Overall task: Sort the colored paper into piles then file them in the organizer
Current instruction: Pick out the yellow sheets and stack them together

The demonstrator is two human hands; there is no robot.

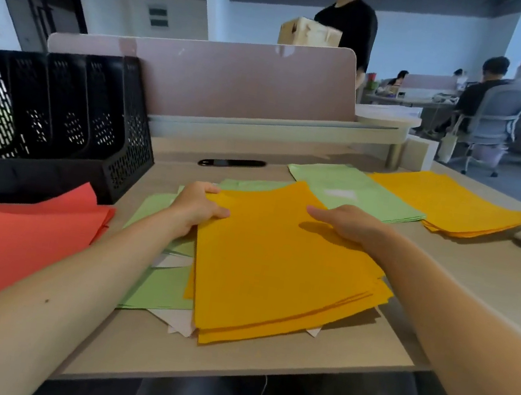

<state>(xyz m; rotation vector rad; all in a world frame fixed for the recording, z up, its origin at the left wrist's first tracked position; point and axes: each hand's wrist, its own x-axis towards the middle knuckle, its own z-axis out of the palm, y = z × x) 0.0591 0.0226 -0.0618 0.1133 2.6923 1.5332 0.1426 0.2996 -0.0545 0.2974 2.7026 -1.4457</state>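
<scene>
Pinching top orange sheets at the edge nearest organizer with left hand, thumb on top, likely to peel them off green sheets below. Holding right hand flat, fingers straight, over the far edge, probably steadying; contact unclear. Both lots lying on table, right of organizer and nearer. Sorted by colour for easy filing: red pile just before organizer, green pile and orange pile well right of it. No paper seen in organizer.
</scene>
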